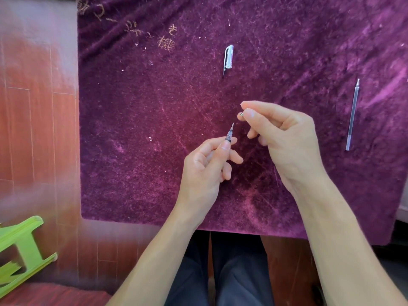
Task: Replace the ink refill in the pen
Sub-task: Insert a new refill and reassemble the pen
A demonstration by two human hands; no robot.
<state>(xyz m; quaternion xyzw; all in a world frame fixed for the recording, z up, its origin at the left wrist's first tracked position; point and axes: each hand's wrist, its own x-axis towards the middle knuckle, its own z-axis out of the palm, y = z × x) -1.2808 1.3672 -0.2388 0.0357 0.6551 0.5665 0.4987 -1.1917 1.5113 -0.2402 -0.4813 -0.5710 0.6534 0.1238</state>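
The left hand (207,164) pinches the pen (229,134), refill tip bared at twelve o'clock; the right hand (282,138) pinches the small nose cone (242,113) — unscrewed, seemingly. Cap (228,58) lies far at twelve, a loose refill (352,115) at three — which refill is new, I cannot tell.

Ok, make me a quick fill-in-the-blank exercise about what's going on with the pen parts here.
1. The pen, its point exposed, is held in the ____ hand.
2. The right hand pinches a small metal tip piece between thumb and ____.
3. The clear cap lies on the ____ cloth.
4. The loose refill lies to the ____ of both hands.

Missing words: left; forefinger; purple; right
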